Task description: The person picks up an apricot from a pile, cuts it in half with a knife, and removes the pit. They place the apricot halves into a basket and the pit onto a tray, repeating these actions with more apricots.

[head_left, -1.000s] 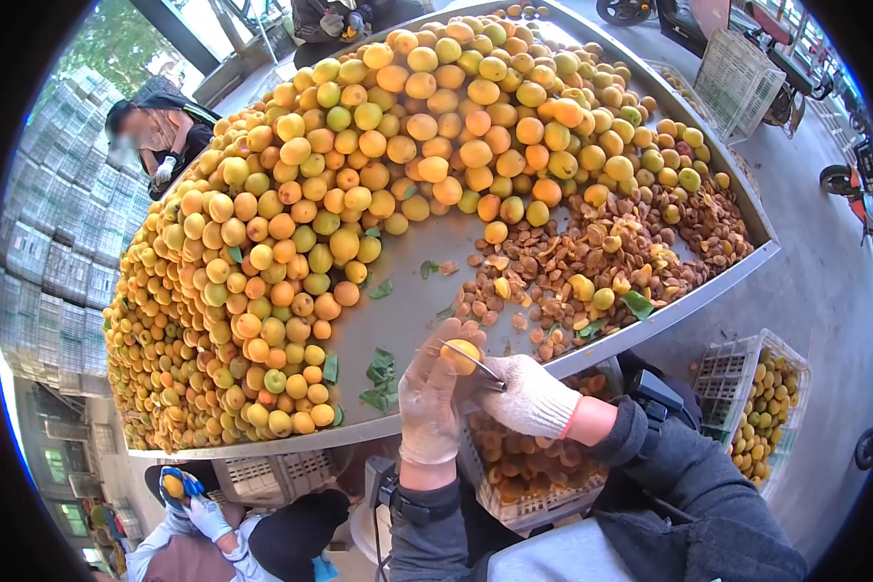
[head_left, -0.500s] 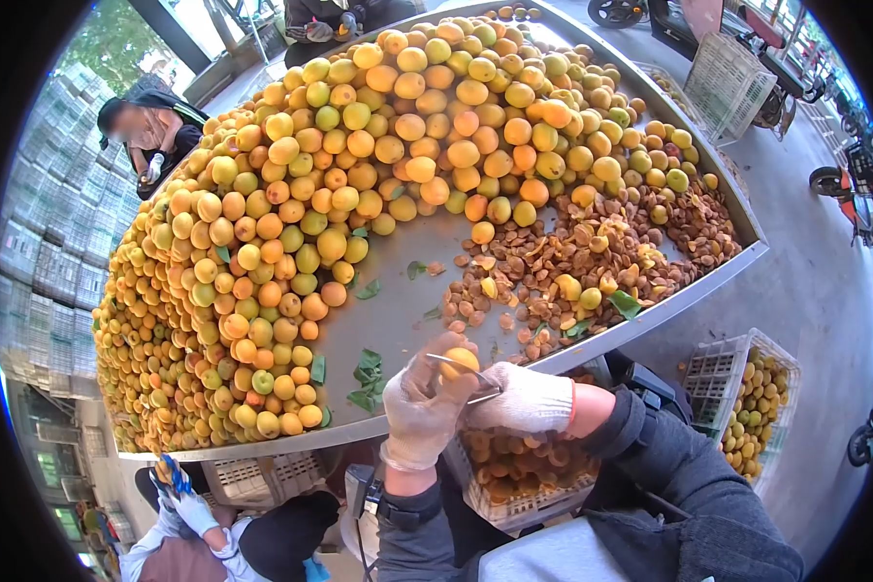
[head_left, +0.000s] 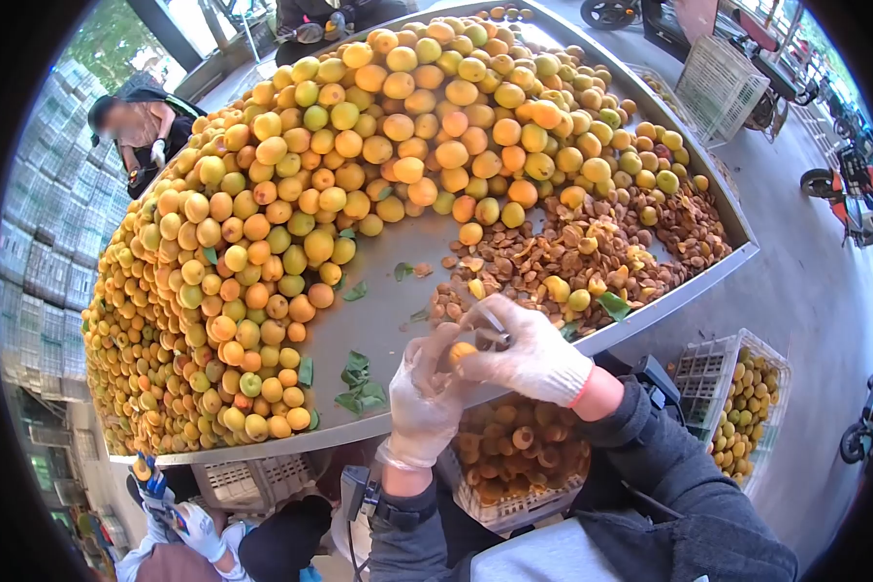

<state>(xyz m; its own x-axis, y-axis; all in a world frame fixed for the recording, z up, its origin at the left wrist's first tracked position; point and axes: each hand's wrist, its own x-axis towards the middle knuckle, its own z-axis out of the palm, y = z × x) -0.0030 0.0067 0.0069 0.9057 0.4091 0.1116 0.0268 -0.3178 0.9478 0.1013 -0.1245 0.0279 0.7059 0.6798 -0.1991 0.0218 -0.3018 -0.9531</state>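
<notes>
In front of the table edge, my left hand [head_left: 425, 396] in a white glove has its fingers wrapped round an apricot [head_left: 463, 352]. My right hand [head_left: 533, 357], gloved too, is closed on a small metal tool [head_left: 496, 336] with narrow arms, mostly hidden by the fingers. Both hands meet at the fruit, the right fingers close against it. Just beyond them lies a heap of brown apricot pits [head_left: 592, 247] on the metal table [head_left: 398, 233]. Below my hands stands a crate of worked apricots [head_left: 519, 451].
A large pile of whole apricots [head_left: 291, 194] covers much of the table. Leaves [head_left: 357, 386] lie near its edge. At right is a crate of apricots [head_left: 742, 407]. A co-worker's gloved hand [head_left: 200, 532] is at lower left; another person [head_left: 145, 131] works at upper left.
My right hand has risen and turned over the apricot, lifting the tool from across its front. The left hand stays round the fruit. The co-worker's hands at lower left have moved apart.
</notes>
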